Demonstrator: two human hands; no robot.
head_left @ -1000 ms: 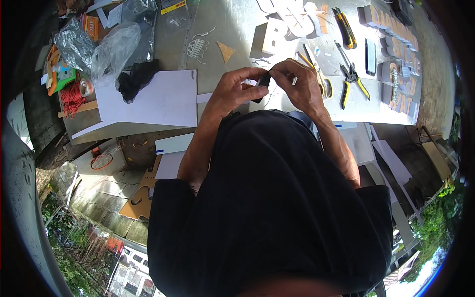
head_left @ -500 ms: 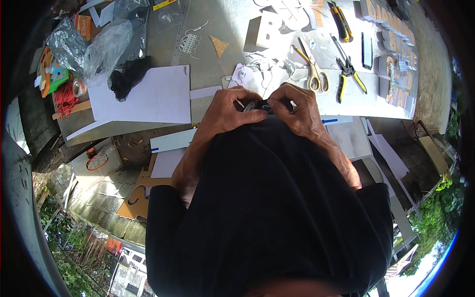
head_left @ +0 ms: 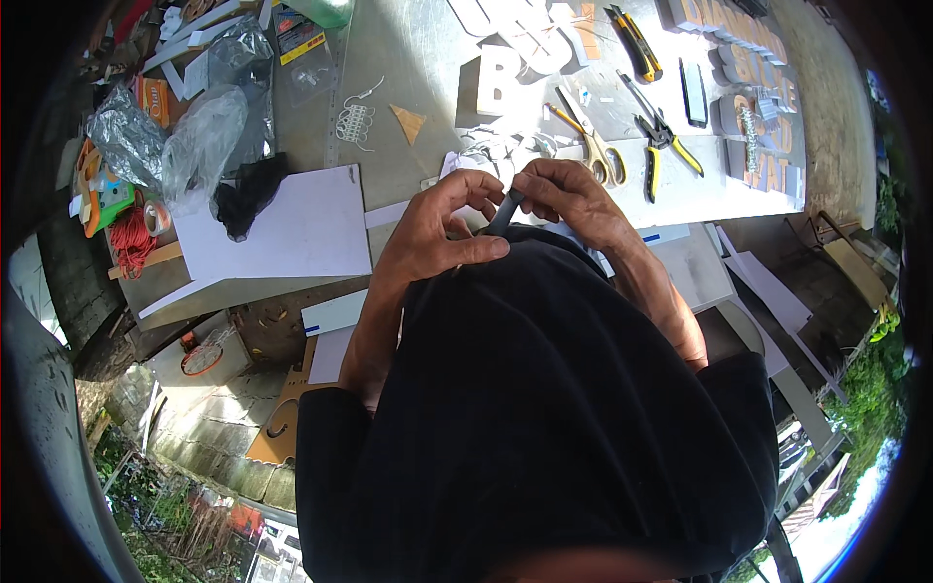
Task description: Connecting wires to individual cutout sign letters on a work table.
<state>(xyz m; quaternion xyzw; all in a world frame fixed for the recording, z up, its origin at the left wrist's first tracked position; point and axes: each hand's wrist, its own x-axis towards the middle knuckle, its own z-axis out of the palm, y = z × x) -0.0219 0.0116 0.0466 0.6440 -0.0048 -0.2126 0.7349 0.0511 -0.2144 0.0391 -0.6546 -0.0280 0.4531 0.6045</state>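
A dark strip of tape (head_left: 503,214) stretches slantwise between my hands, just in front of my black shirt. My right hand (head_left: 573,199) pinches its upper end between thumb and fingers. Around the lower end curls my left hand (head_left: 442,228), thumb stretched along the near side; the roll itself is hidden there. Just beyond the hands, thin white wires (head_left: 505,146) lie tangled on the table. To their right are scissors with beige handles (head_left: 595,146) and a pencil (head_left: 566,119). Further right lie yellow-and-black pliers (head_left: 663,144).
Beyond lie a utility knife (head_left: 637,44), a phone (head_left: 693,92) and a white block letter (head_left: 498,81). More block letters (head_left: 743,44) line the far right edge. At left are a white sheet (head_left: 301,223), plastic bags (head_left: 204,131), black netting (head_left: 248,199) and red cord (head_left: 133,243).
My right hand has risen away from my left, and a dark strip now spans them. Earlier both hands were close together around a black roll. The whole view has shifted slightly.
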